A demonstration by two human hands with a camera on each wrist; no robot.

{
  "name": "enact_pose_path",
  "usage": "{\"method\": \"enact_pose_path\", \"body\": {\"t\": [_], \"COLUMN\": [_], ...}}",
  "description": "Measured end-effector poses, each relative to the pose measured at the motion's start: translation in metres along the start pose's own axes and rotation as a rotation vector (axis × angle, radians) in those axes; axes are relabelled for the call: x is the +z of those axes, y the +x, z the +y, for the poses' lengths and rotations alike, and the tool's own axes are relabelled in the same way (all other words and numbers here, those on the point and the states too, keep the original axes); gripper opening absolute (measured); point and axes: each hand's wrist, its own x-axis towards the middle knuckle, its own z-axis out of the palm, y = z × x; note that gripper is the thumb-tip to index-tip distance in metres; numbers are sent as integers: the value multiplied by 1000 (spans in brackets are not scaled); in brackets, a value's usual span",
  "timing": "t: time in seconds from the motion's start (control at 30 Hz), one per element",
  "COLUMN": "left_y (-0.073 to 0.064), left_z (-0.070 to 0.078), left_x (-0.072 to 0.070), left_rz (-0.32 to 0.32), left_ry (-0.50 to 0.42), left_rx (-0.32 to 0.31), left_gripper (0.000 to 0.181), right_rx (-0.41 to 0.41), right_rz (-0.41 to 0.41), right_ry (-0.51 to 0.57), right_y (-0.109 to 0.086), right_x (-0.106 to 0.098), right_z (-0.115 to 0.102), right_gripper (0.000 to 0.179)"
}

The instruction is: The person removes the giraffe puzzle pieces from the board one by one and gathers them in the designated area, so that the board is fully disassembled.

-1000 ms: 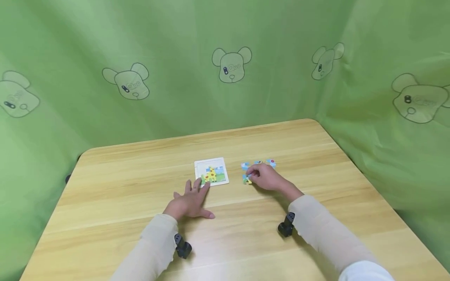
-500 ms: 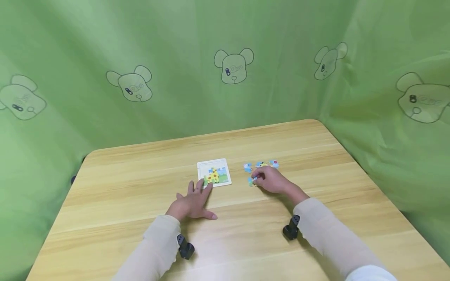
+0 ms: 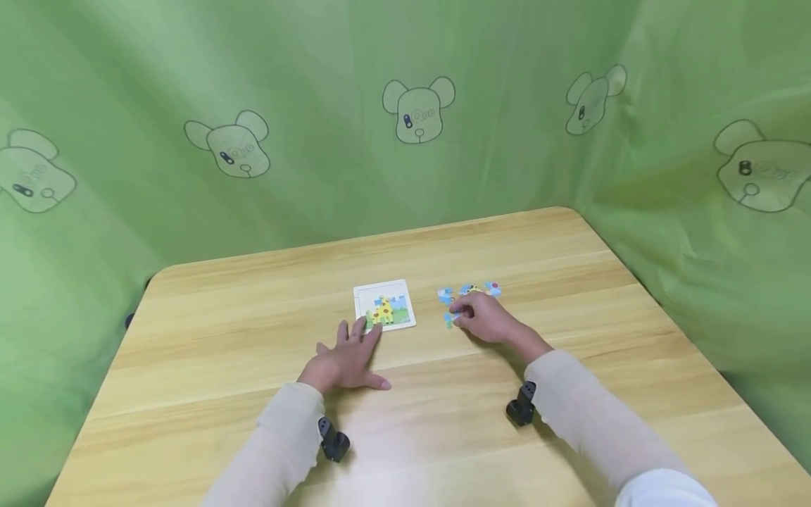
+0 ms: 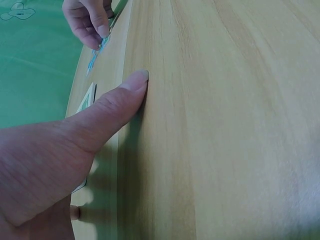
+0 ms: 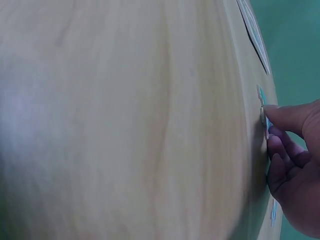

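Pinching a puzzle piece between thumb and fingertips, the right hand arched low over the bench, just right of the giraffe puzzle tray; loose pieces lay just beyond. The left hand spread palm down, fingertips at the tray's near edge, thumb splayed rightward. Both forearms reached forward in pale sleeves.

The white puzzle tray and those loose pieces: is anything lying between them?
Only bare tabletop lies between the white puzzle tray and the loose pieces; the head view shows this.
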Motion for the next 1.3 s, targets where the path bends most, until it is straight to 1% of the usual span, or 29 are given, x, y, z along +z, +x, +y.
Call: {"method": "enact_pose_path", "body": {"t": [0.17,0.27,0.4,0.5,0.6,0.7,0.77,0.83,0.93,1.0,1.13,1.2,1.3], "left_y": [0,-1,-2,-3,-3,-4,-4,-4,-3,-2,-1,1,2], "left_z": [1,1,1,1,0,0,0,-1,0,0,1,2,2], "left_x": [-5,-7,-6,-5,-6,-5,-3,-1,2,3,4,3,2], "left_rz": [3,3,-2,7,16,5,-7,-9,-12,-18,-27,-20,-16], "left_ry": [-1,-7,-11,-7,-9,-15,-17,-11,-13,-12,8,28,34], "left_rx": [-1,-2,-3,0,-3,-9,-11,-6,1,3,-5,-9,-7], "left_gripper": [110,109,109,109,108,108,108,107,106,106,107,107,108], "right_rx": [-18,-26,-30,-43,-73,-109,-116,-122,-109,-96,-69,-61,-39], "right_rz": [54,65,32,17,3,-18,-29,-24,-22,-35,-77,-84,-105], "right_ry": [0,15,20,11,-14,-58,-78,-88,-91,-99,-127,-134,-139], "right_y": [6,12,24,37,50,60,64,67,69,71,72,72,73], "right_x": [-2,-1,6,15,24,36,44,50,57,60,64,65,65], "right_z": [-6,-16,-36,-52,-67,-76,-79,-81,-83,-83,-84,-86,-88], "right_gripper": [26,27,30,32,33,35,37,38,41,43,47,49,54]}}
